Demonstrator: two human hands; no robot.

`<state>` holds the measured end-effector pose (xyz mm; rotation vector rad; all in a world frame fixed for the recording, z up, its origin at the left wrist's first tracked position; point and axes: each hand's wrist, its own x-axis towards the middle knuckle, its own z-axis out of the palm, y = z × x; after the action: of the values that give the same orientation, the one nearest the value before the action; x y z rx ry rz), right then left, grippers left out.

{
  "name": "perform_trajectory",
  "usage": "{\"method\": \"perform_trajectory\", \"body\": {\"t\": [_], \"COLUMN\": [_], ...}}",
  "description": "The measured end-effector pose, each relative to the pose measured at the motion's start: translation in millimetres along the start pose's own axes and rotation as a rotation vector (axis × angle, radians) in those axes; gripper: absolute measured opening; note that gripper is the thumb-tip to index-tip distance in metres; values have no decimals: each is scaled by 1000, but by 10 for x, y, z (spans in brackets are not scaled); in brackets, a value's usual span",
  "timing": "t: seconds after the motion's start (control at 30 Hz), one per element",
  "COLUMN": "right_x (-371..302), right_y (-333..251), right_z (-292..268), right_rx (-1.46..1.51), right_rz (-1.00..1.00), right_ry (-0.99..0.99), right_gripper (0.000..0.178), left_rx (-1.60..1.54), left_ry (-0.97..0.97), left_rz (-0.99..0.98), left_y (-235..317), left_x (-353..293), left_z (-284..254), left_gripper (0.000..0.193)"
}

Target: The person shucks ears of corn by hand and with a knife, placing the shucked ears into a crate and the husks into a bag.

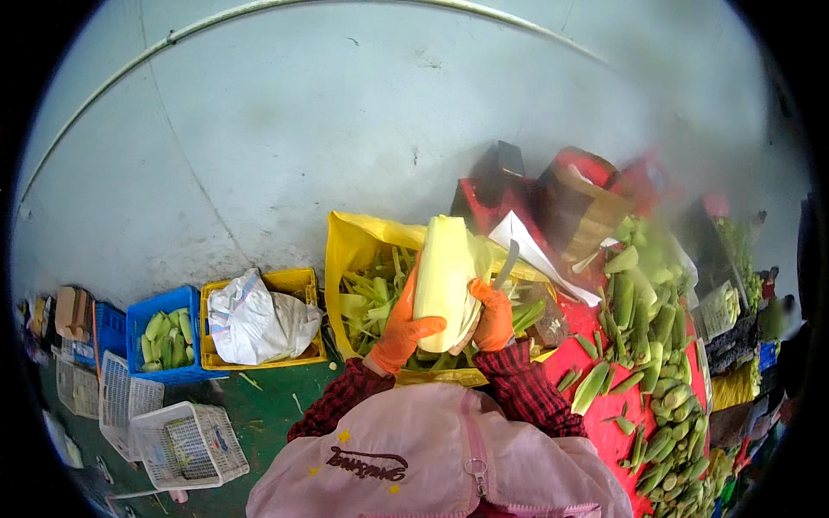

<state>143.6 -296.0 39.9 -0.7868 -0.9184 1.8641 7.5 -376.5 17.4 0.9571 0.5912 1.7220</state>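
Both hands wear orange gloves and meet on one pale, peeled stalk [443, 281], held upright in front of the chest above a yellow bag of green trimmings [358, 250]. The stalk's long axis runs nearly vertical, tip up and leaning slightly to the right. The left hand [401, 326] is curled round its lower left side, thumb across the front, and carries the weight. The right hand [494, 315] is closed just beside the stalk's right edge and grips what looks like a knife [508, 263], blade pointing up along the stalk. Unpeeled green stalks [643, 324] lie heaped on the red counter [617, 436] to the right, nearer the right hand.
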Motion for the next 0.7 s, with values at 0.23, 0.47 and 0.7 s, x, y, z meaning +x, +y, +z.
{"method": "perform_trajectory", "body": {"t": [0.23, 0.47, 0.7], "right_x": [-223, 52, 453], "right_y": [-379, -556, -363], "right_z": [189, -312, -1177], "right_rx": [-520, -230, -1532], "right_rz": [-53, -327, -380], "right_ry": [-51, 217, 183], "right_gripper": [31, 25, 56], "left_rx": [-315, -650, -489], "left_ry": [192, 296, 448], "left_rz": [-170, -215, -151], "left_y": [-139, -435, -452], "left_x": [130, 260, 351], "left_z": [-308, -441, -485], "left_gripper": [66, 92, 82]}}
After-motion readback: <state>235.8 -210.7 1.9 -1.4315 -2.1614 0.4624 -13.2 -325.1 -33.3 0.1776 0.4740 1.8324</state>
